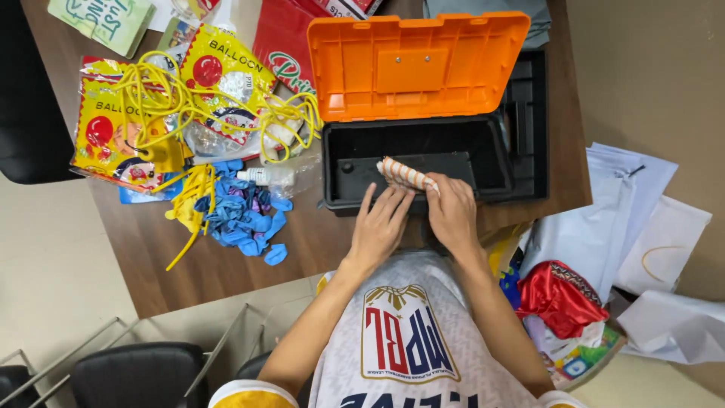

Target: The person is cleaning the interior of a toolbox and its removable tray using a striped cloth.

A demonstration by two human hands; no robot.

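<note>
I find the striped roll (404, 174) slanting leftward from my right hand (453, 211), whose fingers clamp its end; left hand (381, 223) rests flat, fingers spread (toolbox (521, 162) open).

We see a matt black plastic toolbox (498, 162) with smooth orange plastic lid (417, 64) on a wood-grain table (174, 257).

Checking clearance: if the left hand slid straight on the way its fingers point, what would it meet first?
Probably the orange-and-white striped roll at the black plastic toolbox's front edge, just beyond the left hand; depth is unclear.
</note>
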